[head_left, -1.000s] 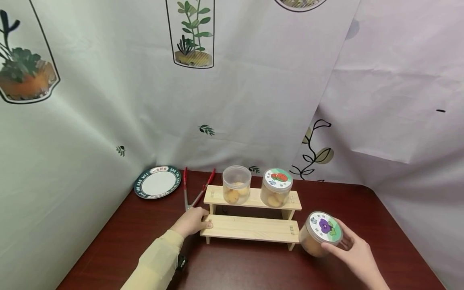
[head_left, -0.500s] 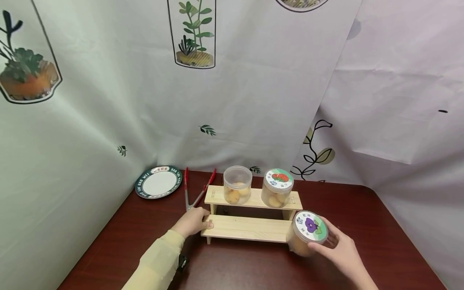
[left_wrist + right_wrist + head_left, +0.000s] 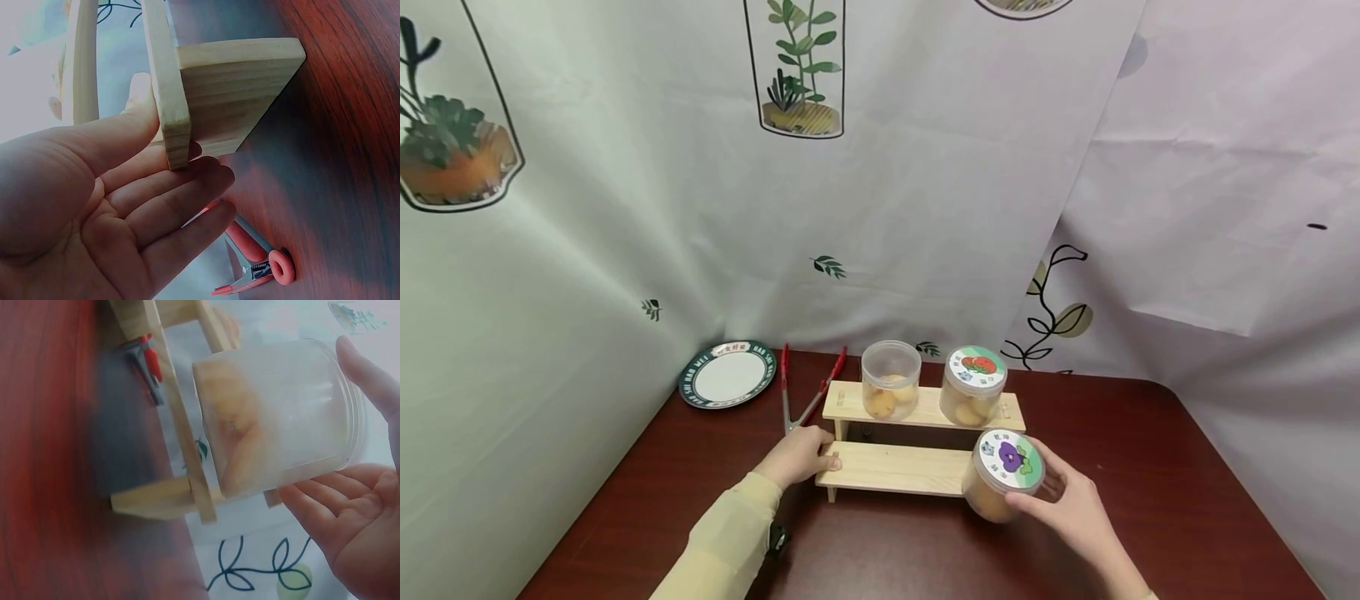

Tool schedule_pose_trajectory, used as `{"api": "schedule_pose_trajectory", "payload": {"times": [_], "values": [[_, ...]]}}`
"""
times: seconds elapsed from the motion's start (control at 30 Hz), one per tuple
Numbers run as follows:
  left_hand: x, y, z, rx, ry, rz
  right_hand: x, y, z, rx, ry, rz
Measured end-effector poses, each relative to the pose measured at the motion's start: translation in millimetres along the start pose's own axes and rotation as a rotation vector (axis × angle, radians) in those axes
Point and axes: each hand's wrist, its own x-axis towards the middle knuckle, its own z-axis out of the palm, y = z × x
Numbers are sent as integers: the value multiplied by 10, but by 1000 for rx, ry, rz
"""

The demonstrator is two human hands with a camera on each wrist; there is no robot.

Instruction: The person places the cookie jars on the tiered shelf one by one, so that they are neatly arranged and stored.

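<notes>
A two-tier wooden rack (image 3: 887, 468) stands on the table. My left hand (image 3: 795, 458) grips the left end of its lower board; in the left wrist view the thumb lies on one face of the board (image 3: 164, 81) and fingertips reach the other. My right hand (image 3: 1067, 500) holds a clear round jar (image 3: 988, 492) by its side. Its lid (image 3: 1009, 460) bears a purple flower picture, and yellowish pieces sit inside. The jar is tilted at the right end of the lower board; whether it touches the wood I cannot tell.
On the upper board stand a lidless jar (image 3: 891, 379) with round yellow pieces and a jar with a tomato-picture lid (image 3: 973, 386). Red-handled tongs (image 3: 805, 408) lie left of the rack. A green-rimmed plate (image 3: 727, 375) leans at the back left. Patterned cloth (image 3: 925, 208) hangs behind.
My right hand has carried the flower-lid jar leftward, from beside the rack to the right end of the lower board. The left hand has kept its grip in place.
</notes>
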Motion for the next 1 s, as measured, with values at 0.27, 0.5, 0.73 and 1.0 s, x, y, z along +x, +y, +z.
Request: {"api": "schedule_pose_trajectory", "payload": {"times": [0.27, 0.5, 0.73, 1.0], "values": [[-11, -10, -7, 5, -1, 5, 88, -97, 141, 56, -38, -48], [-6, -19, -7, 22, 5, 28, 132, -175, 252, 91, -64, -74], [-11, -10, -22, 12, 5, 23, 209, -287, 396, 83, -99, -57], [-6, 6, -24, 14, 10, 27, 288, -384, 549, 106, -142, -66]]}}
